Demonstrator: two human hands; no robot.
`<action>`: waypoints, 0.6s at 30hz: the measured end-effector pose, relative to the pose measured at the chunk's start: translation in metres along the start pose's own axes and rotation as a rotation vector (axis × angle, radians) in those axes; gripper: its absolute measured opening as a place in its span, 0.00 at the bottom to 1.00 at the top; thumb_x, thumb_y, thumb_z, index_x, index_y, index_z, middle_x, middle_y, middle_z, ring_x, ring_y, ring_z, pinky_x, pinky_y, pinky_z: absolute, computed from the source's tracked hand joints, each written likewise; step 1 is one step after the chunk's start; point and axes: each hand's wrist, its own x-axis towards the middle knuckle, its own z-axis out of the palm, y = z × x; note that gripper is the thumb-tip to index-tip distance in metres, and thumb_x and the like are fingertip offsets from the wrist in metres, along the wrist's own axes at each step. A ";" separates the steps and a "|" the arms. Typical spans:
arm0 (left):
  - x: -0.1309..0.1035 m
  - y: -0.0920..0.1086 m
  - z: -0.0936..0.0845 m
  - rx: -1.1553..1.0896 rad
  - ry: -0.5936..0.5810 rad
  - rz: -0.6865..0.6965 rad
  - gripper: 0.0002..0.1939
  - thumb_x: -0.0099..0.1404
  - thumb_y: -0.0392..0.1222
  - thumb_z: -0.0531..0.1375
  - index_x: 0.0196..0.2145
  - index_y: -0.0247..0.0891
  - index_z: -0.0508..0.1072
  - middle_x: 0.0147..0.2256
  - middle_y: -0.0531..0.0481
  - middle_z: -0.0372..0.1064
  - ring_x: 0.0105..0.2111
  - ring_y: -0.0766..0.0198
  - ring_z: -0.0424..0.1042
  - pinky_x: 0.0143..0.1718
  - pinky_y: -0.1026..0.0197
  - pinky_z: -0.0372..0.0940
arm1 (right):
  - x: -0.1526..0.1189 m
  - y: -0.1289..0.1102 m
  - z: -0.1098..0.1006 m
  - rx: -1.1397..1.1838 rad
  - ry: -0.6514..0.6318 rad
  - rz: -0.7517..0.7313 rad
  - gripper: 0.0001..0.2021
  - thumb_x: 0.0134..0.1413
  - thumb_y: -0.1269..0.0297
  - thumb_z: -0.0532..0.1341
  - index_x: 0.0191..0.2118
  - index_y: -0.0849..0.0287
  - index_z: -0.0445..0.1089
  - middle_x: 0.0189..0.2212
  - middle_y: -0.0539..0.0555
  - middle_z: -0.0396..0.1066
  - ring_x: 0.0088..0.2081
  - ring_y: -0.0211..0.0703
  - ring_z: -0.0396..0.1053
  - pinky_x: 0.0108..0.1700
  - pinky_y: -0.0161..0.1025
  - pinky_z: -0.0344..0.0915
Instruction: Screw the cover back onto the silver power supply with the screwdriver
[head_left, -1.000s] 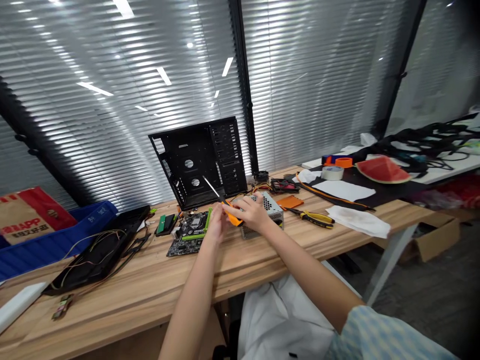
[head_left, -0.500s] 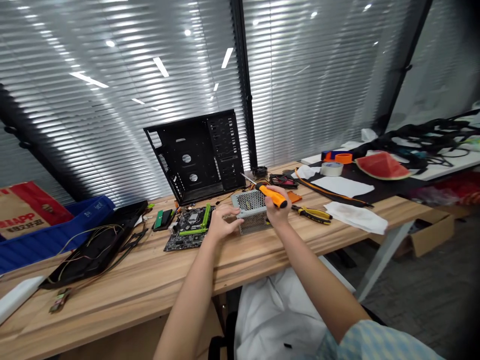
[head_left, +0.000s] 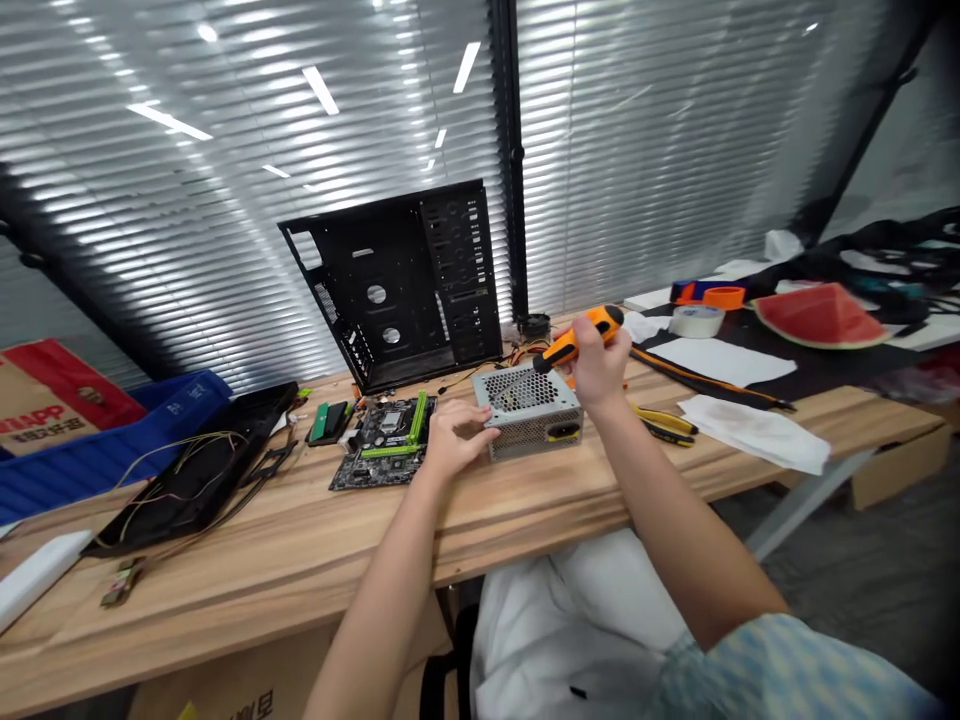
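Observation:
A grey metal computer power supply [head_left: 534, 435] with a perforated top lies on the wooden table. My left hand [head_left: 456, 440] grips its left end, thumb at the near side and fingers by the top corner. An orange-and-black screwdriver [head_left: 574, 345] is wrapped in my right hand [head_left: 602, 368], above the supply's right side. Its shaft slants down to the left, with the tip close to the top's left corner by my left fingers; whether it touches a screw I cannot tell. Left of my left hand lies a motherboard [head_left: 382, 440] with green slots.
Behind stands an open black computer case [head_left: 397, 290]. Yellow-handled pliers [head_left: 664, 425] and a white cloth [head_left: 754, 432] are at right, with watermelon [head_left: 821, 315] farther off. A black panel with wires [head_left: 195, 485] and a blue bin [head_left: 180, 400] sit left.
My right hand has turned the screwdriver over, so its tip points down-left at the power supply instead of up. The left hand stays at the supply's left end. The view has shifted slightly.

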 end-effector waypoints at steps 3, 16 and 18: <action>0.000 0.002 0.000 0.000 -0.015 -0.034 0.08 0.55 0.46 0.71 0.30 0.40 0.80 0.34 0.44 0.80 0.36 0.55 0.78 0.41 0.50 0.72 | -0.003 0.012 0.003 -0.009 0.123 -0.022 0.26 0.51 0.36 0.60 0.26 0.59 0.68 0.14 0.44 0.57 0.13 0.32 0.54 0.15 0.33 0.50; 0.014 -0.015 -0.029 0.294 -0.090 -0.540 0.21 0.69 0.49 0.51 0.37 0.34 0.80 0.36 0.42 0.80 0.39 0.56 0.78 0.42 0.57 0.70 | -0.037 0.049 -0.018 -0.494 -0.013 -0.425 0.18 0.57 0.49 0.61 0.46 0.57 0.72 0.41 0.57 0.76 0.41 0.48 0.74 0.44 0.44 0.70; 0.014 -0.018 -0.037 0.414 -0.115 -0.578 0.20 0.68 0.48 0.52 0.36 0.33 0.81 0.34 0.41 0.79 0.38 0.52 0.77 0.42 0.55 0.69 | -0.037 0.051 -0.020 -0.511 -0.041 -0.430 0.18 0.56 0.50 0.62 0.47 0.56 0.72 0.42 0.58 0.76 0.41 0.49 0.75 0.45 0.44 0.70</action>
